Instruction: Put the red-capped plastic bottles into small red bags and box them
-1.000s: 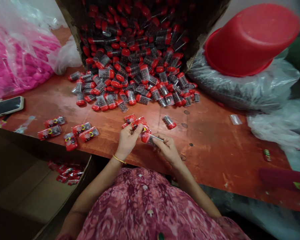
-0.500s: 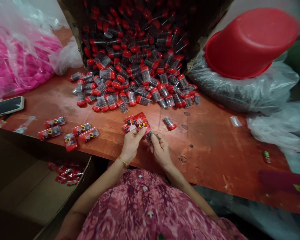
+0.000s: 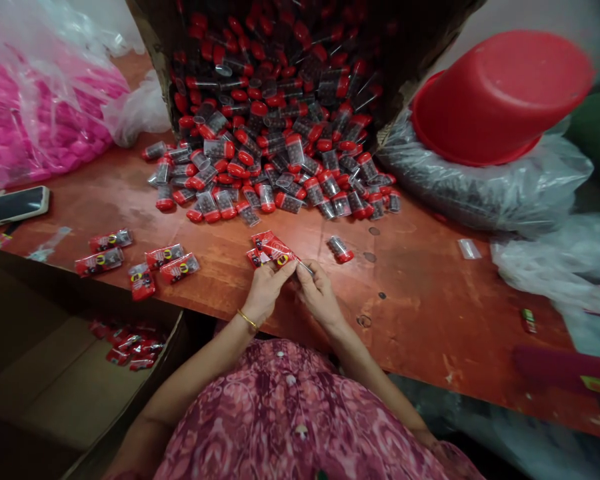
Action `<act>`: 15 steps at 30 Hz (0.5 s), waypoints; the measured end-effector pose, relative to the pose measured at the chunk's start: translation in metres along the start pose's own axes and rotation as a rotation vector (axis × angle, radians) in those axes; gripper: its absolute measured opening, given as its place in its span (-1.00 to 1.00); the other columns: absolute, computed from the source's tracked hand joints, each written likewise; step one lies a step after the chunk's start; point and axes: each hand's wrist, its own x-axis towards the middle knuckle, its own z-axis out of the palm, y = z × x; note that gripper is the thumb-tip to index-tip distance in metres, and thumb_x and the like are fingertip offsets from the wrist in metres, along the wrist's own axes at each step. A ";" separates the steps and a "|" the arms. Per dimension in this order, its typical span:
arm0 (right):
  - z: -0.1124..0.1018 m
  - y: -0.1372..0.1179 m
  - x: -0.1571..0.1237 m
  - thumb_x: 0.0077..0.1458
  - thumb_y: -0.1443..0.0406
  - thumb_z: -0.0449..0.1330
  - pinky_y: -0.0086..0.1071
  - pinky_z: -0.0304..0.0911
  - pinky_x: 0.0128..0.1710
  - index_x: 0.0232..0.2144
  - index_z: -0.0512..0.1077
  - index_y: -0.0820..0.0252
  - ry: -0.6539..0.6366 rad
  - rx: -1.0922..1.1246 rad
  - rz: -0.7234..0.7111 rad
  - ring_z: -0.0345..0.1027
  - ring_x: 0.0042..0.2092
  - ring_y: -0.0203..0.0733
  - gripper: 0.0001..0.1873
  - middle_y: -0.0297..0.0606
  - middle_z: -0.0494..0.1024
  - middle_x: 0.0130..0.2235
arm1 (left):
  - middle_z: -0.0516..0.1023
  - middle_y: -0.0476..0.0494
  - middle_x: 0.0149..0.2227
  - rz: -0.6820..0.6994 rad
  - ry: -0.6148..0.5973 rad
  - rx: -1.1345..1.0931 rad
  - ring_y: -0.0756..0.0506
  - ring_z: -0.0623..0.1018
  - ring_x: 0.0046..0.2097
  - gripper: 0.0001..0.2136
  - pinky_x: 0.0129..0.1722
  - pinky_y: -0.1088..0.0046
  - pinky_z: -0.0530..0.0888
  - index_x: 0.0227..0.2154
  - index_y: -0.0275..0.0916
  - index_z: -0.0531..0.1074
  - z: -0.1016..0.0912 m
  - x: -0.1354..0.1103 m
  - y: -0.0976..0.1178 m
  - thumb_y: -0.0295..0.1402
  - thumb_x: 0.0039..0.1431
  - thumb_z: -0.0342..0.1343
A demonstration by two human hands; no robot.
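In front of my body, my left hand (image 3: 266, 288) pinches a red printed plastic packet (image 3: 279, 252) between thumb and fingers. My right hand (image 3: 320, 292) is closed at the packet's right end, thumb against finger, with a thin dark edge showing between them. Much of what lies inside the fingers is hidden. Beneath the held packet, more red printed packets (image 3: 255, 257) rest on the table. A clear container with a red cap and dark contents (image 3: 341, 249) lies alone, right of my hands.
A big pile of red-capped containers (image 3: 260, 167) spills from a carton. Several filled red packets (image 3: 164, 256) lie left, above an open cardboard box (image 3: 70, 380). A phone (image 3: 15, 207), pink-filled bag (image 3: 40, 120) and red bucket (image 3: 505, 93) on a plastic bag (image 3: 480, 187) stand around.
My right hand has tipped the dark container it held, which is now mostly hidden by the fingers and packet. The packet has turned to a slant, its printed face narrower.
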 end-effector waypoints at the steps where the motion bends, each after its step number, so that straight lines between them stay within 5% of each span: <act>1: -0.001 -0.002 0.000 0.00 -0.09 0.10 -0.49 0.14 -0.60 -0.33 0.25 0.12 -0.044 0.027 0.039 0.17 -0.58 -0.40 -0.57 -0.46 0.32 -0.52 | 0.51 -0.02 -0.50 0.001 0.004 -0.008 0.04 0.44 -0.44 -0.67 -0.34 0.50 0.38 -0.50 -0.34 0.48 -0.001 0.000 0.002 -0.20 -0.30 0.35; 5: -0.003 -0.009 0.001 -0.10 -0.07 0.21 -0.51 0.10 -0.65 -0.30 0.23 0.11 -0.096 0.101 0.061 0.17 -0.67 -0.45 -0.53 -0.50 0.36 -0.51 | 0.51 -0.02 -0.49 0.033 0.082 -0.060 0.05 0.45 -0.43 -0.67 -0.34 0.52 0.38 -0.51 -0.33 0.47 -0.002 -0.005 0.011 -0.21 -0.32 0.37; 10: 0.009 -0.006 0.010 -0.12 -0.05 0.23 -0.50 0.06 -0.67 -0.53 0.21 0.13 -0.009 -0.016 -0.009 0.10 -0.67 -0.40 -0.57 -0.51 0.28 -0.66 | 0.49 -0.05 -0.57 -0.128 -0.053 -0.075 -0.01 0.49 -0.45 -0.63 -0.41 0.48 0.41 -0.54 -0.34 0.45 0.001 -0.011 0.013 -0.11 -0.28 0.35; 15: 0.000 -0.009 0.028 0.05 -0.03 0.10 -0.36 0.19 -0.37 -0.50 0.34 0.15 0.034 -0.616 -0.302 0.26 -0.44 -0.25 -0.62 -0.29 0.44 -0.49 | 0.56 -0.05 -0.51 -0.138 0.150 -0.180 -0.01 0.56 -0.39 -0.69 -0.30 0.49 0.47 -0.46 -0.27 0.46 -0.030 -0.002 0.027 -0.11 -0.15 0.29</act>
